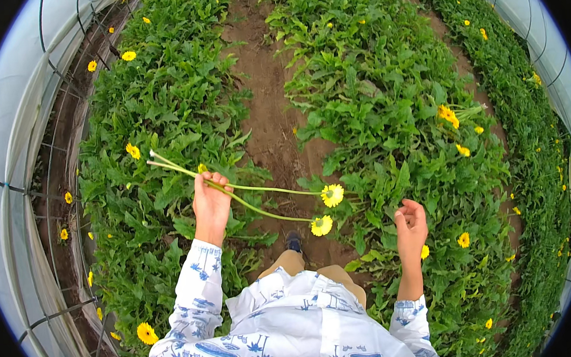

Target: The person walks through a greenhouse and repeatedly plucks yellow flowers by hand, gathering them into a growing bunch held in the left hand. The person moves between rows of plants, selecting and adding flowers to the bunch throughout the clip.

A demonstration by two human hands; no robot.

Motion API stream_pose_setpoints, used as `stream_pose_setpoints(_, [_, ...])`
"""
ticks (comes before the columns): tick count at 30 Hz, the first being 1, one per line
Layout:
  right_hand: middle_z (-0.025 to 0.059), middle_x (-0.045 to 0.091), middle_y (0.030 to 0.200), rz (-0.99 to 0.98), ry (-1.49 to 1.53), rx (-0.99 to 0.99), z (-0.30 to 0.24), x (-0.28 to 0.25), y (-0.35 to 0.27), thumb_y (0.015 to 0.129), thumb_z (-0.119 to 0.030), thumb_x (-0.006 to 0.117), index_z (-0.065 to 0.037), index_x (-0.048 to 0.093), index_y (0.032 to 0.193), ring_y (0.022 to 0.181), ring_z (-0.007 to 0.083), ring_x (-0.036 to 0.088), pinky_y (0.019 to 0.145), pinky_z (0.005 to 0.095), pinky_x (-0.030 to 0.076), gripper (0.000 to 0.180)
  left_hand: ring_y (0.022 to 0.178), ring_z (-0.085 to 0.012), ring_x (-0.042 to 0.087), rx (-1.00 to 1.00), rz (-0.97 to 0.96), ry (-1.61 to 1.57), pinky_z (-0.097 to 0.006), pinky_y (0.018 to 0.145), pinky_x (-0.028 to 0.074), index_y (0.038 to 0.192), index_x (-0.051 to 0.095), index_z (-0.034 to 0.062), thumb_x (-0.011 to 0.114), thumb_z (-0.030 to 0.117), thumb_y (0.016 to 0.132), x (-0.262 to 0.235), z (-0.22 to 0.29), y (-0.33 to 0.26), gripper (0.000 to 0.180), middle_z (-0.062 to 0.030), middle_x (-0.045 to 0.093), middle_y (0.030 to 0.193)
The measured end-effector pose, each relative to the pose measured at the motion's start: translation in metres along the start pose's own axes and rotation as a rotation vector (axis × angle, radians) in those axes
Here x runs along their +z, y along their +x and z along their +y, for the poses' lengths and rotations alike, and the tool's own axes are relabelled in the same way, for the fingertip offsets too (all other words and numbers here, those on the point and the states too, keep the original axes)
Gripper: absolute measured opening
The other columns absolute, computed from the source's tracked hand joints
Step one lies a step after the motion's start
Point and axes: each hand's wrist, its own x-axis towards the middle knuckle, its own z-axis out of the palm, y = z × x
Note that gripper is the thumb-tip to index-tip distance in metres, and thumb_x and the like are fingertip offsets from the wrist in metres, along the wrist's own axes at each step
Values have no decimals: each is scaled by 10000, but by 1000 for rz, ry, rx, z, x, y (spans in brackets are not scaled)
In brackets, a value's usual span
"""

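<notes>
Two yellow gerbera daisies (332, 195) are in my left hand (211, 208), which is closed around their long green stems. Their pale cut ends stick out to the upper left, and the two blooms hang at the right, over the path between the plant rows. My right hand (411, 227) is at the edge of the right-hand row, palm inward with its fingers loosely bent. The thumb stands apart from the fingers, and I see nothing held there. Just beside its wrist, a yellow bloom (425, 251) shows among the leaves.
A bare soil path (261, 86) runs ahead between leafy gerbera rows. On the right row lies a small bunch of orange-yellow gerberas (449, 116), stems pointing right. Wire mesh and plastic sheeting (17, 220) line the left side. My shoe (294, 241) is on the path.
</notes>
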Motion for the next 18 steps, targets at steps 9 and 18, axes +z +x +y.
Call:
stream_pose_setpoints(9, [51, 573, 957, 7, -64, -119, -50, 41, 69, 857, -67, 592, -12, 539, 1164, 792, 139, 559, 672, 276, 472, 317, 694, -160, 423, 147, 51, -133, -397, 854, 451, 820, 436, 109, 349, 292, 1017, 31, 18, 55, 282, -21, 397, 732])
stream_pose_setpoints(18, [45, 566, 928, 4, 2, -42, -45, 81, 176, 861, -69, 599, -10, 526, 1194, 744, 125, 546, 665, 280, 472, 347, 643, -145, 364, 225, 45, -90, -351, 750, 425, 829, 438, 116, 358, 309, 1016, 75, 32, 146, 280, -5, 363, 699])
